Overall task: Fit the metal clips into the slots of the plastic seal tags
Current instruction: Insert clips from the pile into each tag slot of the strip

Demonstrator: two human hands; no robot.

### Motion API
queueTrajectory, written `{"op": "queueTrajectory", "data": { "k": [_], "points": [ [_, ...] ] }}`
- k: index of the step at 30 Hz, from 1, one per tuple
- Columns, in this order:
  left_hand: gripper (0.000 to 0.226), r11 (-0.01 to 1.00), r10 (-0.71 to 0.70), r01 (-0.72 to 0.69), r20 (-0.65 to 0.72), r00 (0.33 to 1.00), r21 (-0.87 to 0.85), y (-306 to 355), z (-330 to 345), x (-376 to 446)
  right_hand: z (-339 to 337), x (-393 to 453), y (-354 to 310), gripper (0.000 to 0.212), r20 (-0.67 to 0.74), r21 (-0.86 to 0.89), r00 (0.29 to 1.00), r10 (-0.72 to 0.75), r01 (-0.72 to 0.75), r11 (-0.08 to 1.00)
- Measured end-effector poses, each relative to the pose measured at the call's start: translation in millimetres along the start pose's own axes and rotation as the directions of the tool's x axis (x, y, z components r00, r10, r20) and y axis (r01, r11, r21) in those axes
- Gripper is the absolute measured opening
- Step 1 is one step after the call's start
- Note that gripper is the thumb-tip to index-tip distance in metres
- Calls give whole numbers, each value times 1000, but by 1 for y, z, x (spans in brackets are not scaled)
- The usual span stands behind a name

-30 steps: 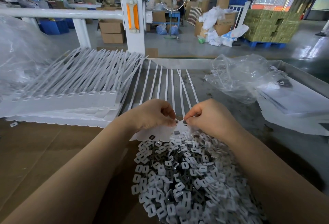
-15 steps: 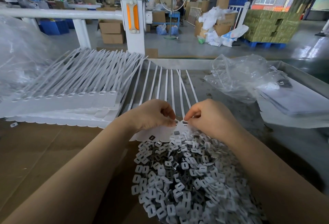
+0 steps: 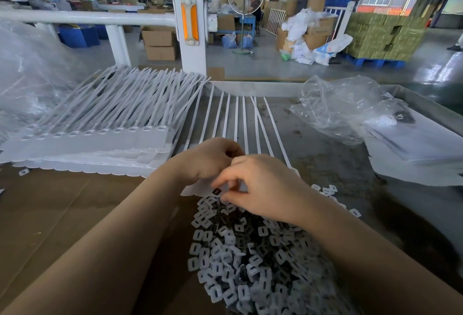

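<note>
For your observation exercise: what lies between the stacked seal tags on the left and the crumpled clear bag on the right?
Head view: white tag straps fanned across the metal table, with both hands nearer.

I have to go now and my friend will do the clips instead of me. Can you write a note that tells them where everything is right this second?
Left hand: curled on the row of tags you are working on, holding it down.
Right hand: fingers bent over the near edge of that row, where one dark clip shows. Whether it is fully seated cannot be seen.
Pile of loose clips: right in front, under the right wrist.
Stack of tags: to the left, straps pointing away.
Done: I can only see that one clip on this row.
Left: the rest of the row; the hands hide how many slots remain.
</note>
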State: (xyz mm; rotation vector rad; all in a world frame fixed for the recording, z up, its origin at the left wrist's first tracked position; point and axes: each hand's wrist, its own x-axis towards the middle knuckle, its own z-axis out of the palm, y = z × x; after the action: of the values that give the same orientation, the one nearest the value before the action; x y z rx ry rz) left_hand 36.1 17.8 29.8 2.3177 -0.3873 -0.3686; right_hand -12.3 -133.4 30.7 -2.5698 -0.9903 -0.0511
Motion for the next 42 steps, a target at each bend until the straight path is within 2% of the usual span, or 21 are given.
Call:
{"op": "queueTrajectory", "data": {
  "k": [4, 10, 12, 14, 16, 20, 24, 32, 36, 42],
  "points": [
    [16, 998, 5, -5, -9, 1000, -55, -1, 0, 0, 6, 2, 2, 24, -20, -78, 999, -38, 37, 996],
    [14, 998, 4, -4, -10, 1000, -58, -1, 0, 0, 8, 1, 3, 5, -74, -16, 997, -24, 23, 1000],
    [11, 997, 13, -15, -25, 1000, -75, -1, 1, 1, 4, 2, 5, 6, -137, 39, 990, 31, -26, 999],
    [7, 995, 27, -34, -71, 997, -96, 0, 1, 3, -2, 2, 12, 8, -268, 102, 955, 128, -104, 989],
    [7, 993, 31, -45, -125, 992, -113, 2, 1, 5, -7, 1, 20, 8, -393, 157, 888, 238, -191, 969],
    [16, 964, 1, -35, -128, 992, -264, 7, -2, 6, -14, 0, 31, 11, -536, 166, 775, 335, -292, 942],
    [17, 902, 4, -48, -102, 995, -429, 10, -4, 3, -10, 1, 33, 12, -535, 192, 773, 340, -280, 941],
    [11, 884, -23, -26, -99, 995, -467, 6, -8, 3, -9, 2, 35, 16, -527, 310, 770, 359, -220, 925],
    [8, 890, -24, -34, -120, 992, -455, 7, -8, 4, -10, 2, 34, 18, -513, 364, 774, 370, -194, 911],
    [8, 933, 4, -83, -220, 976, -349, 11, -7, 4, -12, 2, 39, 15, -473, 491, 743, 473, -224, 842]
  ]
}}
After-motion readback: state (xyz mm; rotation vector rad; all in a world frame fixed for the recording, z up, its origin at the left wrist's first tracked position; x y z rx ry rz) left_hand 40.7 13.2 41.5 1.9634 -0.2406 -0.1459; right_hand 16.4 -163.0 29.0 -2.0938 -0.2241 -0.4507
